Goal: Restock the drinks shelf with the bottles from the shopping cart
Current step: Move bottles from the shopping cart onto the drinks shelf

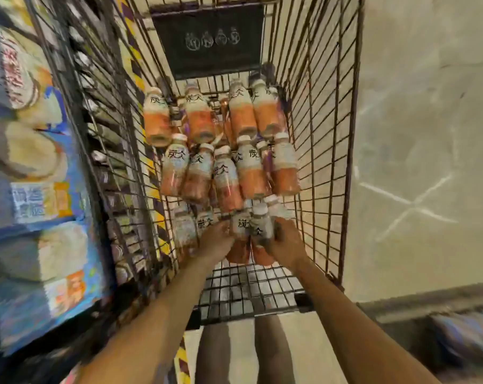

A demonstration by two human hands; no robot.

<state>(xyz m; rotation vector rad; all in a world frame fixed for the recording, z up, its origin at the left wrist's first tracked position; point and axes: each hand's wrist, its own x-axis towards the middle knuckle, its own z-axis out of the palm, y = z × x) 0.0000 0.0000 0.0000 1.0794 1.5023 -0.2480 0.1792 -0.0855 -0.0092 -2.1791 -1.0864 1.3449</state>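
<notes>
Where bottles (pixel 251 173) lie in the cart (pixel 322 120), labels (pixel 174 156) read 炭仌.

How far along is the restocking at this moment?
Done: unclear, no drinks shelf is recognisable. In hand: the left hand and right hand grip the held bottles at the near end of the shopping cart. Left: two rows of remaining bottles lie further in.

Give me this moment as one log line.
phase: pickup from cart | left hand: grips bottle | right hand: grips second bottle | other bottles: lying in cart
</notes>
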